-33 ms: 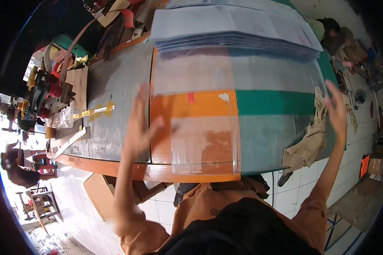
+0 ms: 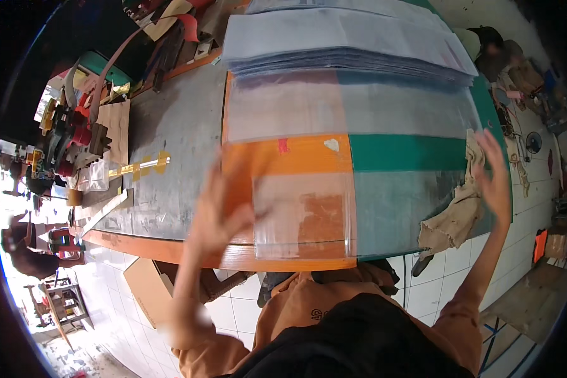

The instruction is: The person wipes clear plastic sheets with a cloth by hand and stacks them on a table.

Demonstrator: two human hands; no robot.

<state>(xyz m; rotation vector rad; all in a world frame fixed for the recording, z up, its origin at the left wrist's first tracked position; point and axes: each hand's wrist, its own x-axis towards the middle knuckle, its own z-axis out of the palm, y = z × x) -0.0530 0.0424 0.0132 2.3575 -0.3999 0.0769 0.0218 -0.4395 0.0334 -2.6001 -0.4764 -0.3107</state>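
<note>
A clear plastic sheet lies flat at the near edge of the table, across its orange and green parts. My left hand hovers by that sheet's left edge, fingers apart and smeared by motion, with nothing seen in it. On the other side, my right hand is raised beside a crumpled beige cloth, its fingers spread and empty. Beyond the near sheet, a second clear sheet lies flat. Farther back is a thick stack of clear plastic sheets, partly over that second sheet.
A grey table surface extends to the left, with a yellow-taped strip on it. Red and black machinery stands at the far left. An open cardboard box sits below the table. Other people are at the left and far right.
My left hand has shifted right and toward me, nearer the near sheet's left edge. My right hand has dropped slightly toward me. The sheets and cloth look unmoved.
</note>
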